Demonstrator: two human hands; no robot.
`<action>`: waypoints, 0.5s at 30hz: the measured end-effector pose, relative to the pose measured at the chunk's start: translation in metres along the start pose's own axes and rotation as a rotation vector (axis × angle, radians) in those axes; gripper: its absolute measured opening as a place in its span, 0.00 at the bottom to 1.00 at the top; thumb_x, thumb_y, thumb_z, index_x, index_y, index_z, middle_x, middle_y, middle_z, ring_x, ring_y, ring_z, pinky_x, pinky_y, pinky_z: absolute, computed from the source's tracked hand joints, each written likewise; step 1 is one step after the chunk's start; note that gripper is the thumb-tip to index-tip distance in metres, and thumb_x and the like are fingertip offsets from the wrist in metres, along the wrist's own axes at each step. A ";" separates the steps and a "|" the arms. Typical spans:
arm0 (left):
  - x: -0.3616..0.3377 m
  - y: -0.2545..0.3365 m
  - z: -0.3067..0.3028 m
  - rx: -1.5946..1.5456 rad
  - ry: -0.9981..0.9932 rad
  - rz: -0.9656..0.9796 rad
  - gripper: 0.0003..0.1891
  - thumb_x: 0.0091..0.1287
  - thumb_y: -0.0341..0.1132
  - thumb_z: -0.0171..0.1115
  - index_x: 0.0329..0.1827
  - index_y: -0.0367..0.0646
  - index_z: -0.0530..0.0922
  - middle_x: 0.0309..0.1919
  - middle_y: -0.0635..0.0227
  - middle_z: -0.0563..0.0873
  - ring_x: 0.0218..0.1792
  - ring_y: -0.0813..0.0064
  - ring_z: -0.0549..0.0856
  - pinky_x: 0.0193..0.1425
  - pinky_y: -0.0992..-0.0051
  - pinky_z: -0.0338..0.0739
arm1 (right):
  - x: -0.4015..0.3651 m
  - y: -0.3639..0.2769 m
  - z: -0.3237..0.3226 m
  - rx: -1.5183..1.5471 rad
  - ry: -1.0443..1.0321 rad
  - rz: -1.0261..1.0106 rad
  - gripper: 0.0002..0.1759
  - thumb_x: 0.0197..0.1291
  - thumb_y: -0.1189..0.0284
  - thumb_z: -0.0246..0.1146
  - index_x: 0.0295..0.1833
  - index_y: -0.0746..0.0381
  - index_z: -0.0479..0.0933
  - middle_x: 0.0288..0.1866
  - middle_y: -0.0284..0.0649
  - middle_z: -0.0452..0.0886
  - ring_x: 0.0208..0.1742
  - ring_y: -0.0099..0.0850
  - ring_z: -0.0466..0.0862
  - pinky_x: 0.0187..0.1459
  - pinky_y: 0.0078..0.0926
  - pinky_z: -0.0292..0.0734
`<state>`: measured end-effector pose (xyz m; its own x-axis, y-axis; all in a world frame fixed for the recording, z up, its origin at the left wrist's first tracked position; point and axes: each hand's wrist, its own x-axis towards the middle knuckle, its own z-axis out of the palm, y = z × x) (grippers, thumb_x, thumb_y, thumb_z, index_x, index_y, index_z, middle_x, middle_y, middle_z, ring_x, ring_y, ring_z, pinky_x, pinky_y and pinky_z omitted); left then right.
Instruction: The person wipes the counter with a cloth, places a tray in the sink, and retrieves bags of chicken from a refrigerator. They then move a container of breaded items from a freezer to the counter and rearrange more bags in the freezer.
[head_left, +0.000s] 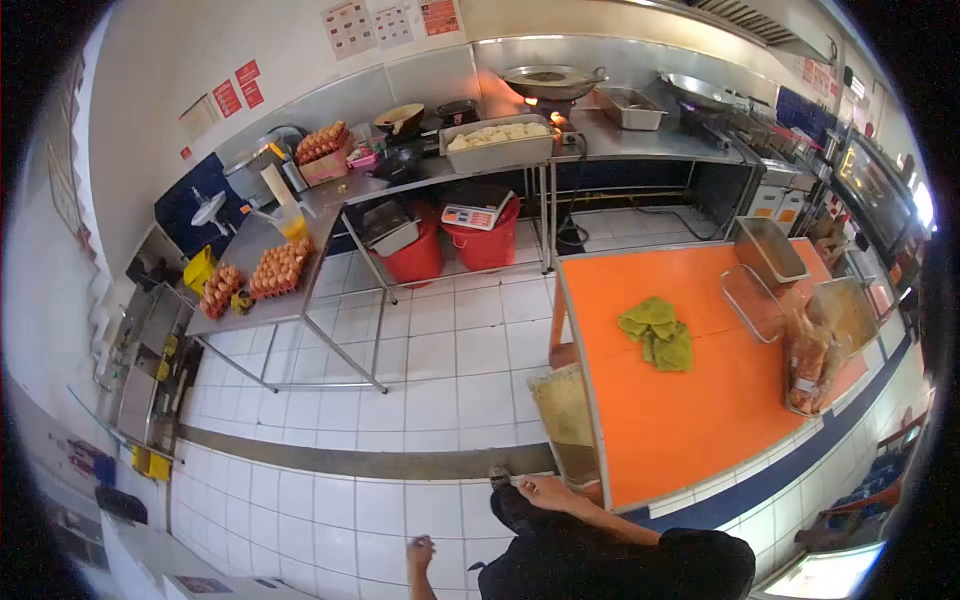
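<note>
My left hand (421, 548) hangs low over the white tiled floor, its fingers curled in, with nothing visible in them. Nearer the orange-topped table (640, 430), my right hand (545, 490) is held in front of my dark clothing, fingers loosely apart and no object seen in it. Neither hand touches the table. Close to the right hand, beside the table leg, stands a sack-like bundle (565, 410). A crumpled yellow-green cloth (657, 333) lies on the orange top.
A metal pan (770, 252) and a plastic bag of food (808, 355) sit on the orange table. Trays of eggs (280, 268) rest on the left steel table. Behind are a dough-filled tray (498, 150), a wok over flame (552, 82) and red buckets (485, 240).
</note>
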<state>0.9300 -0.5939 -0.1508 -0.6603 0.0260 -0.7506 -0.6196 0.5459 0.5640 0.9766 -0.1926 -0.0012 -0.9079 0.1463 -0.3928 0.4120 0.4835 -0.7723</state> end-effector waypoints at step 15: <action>0.252 0.166 -0.041 -0.245 -0.077 -0.537 0.16 0.63 0.43 0.55 0.47 0.41 0.76 0.35 0.61 0.84 0.30 0.63 0.84 0.29 0.62 0.78 | 0.440 -0.100 -0.142 0.119 0.199 -0.187 0.17 0.52 0.78 0.55 0.50 0.59 0.72 0.32 0.42 0.79 0.34 0.36 0.81 0.38 0.31 0.76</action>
<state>0.6434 -0.5311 -0.2320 -0.2002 -0.1353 -0.9704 -0.9443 0.2908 0.1543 0.5252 -0.0537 -0.0260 -0.9613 0.2360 -0.1420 0.2318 0.4153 -0.8797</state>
